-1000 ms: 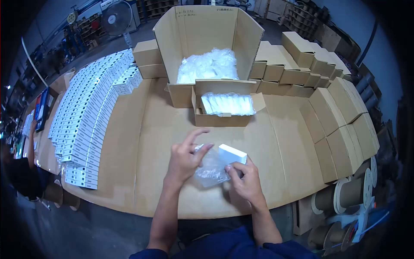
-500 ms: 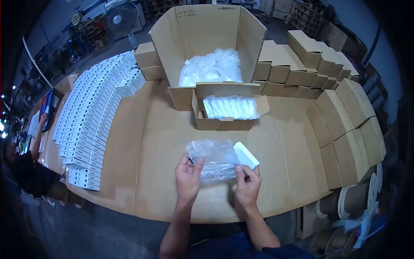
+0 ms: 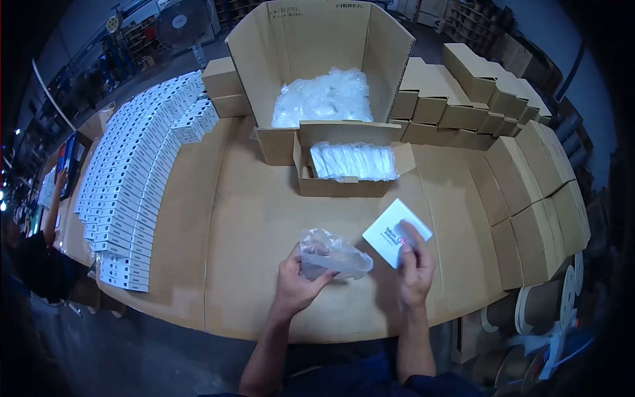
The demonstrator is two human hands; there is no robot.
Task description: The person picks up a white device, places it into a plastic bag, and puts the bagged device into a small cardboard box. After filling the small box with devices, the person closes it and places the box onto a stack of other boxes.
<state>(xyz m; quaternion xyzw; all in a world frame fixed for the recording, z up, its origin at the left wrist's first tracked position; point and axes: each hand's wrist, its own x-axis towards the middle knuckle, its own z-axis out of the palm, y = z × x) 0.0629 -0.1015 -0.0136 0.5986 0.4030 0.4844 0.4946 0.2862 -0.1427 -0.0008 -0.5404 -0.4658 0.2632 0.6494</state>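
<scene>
At lower center right, a white box (image 3: 390,233) is tilting in the right hand (image 3: 417,268), thumb and fingers pinching it. Just left, the left hand (image 3: 299,281) is gripping a clear plastic bag (image 3: 336,257), thumb and fingers curling around it, its mouth gaping toward the box.

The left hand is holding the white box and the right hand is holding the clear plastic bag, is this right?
No, hands swapped: the head view shows the right hand holding the white box, the left hand the clear plastic bag.
</scene>
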